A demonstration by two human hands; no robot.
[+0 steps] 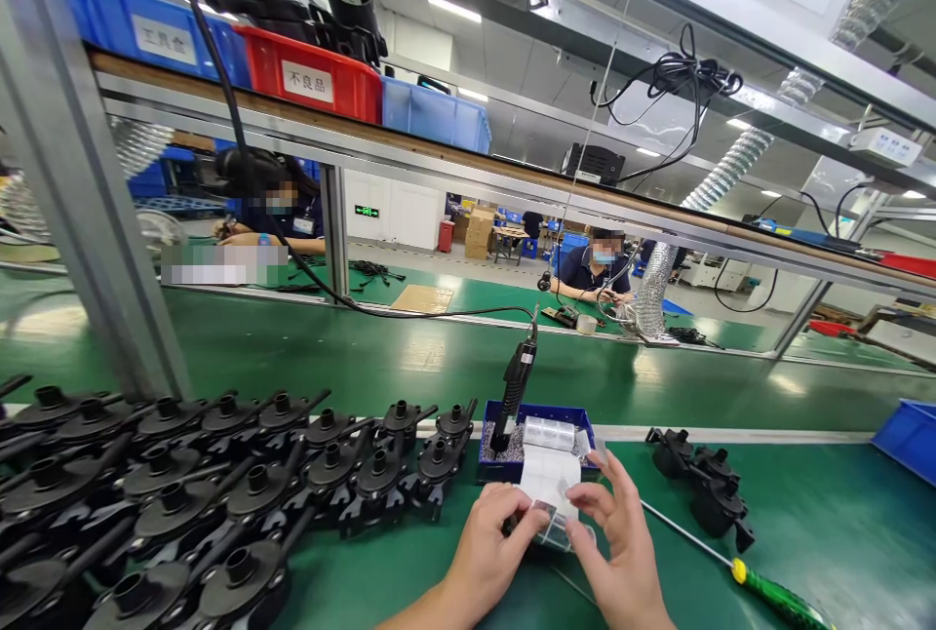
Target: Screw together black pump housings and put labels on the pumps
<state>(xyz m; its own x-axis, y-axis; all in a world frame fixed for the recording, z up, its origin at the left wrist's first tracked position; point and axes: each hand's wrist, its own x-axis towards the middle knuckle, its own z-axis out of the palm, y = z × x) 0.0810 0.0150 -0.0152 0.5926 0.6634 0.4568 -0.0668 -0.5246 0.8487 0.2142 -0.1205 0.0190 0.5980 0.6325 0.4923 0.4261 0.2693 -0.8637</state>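
Item: white paper label strip [550,479], unrolled from a clear-wound label roll [549,433] resting in a small blue plastic tray [537,413] on the green bench mat [804,513].
Left hand [488,544]: just before the tray, thumb and forefinger pinching a small label at the strip's near end.
Right hand [621,537]: beside it, fingers loosely spread, fingertips touching the strip's edge.
In tray: black electric screwdriver [516,386], upright, corded.
Left of tray: rows of black moulded plastic housings [219,493].
Right of tray: more black housings [702,484]; green-handled screwdriver [775,596].
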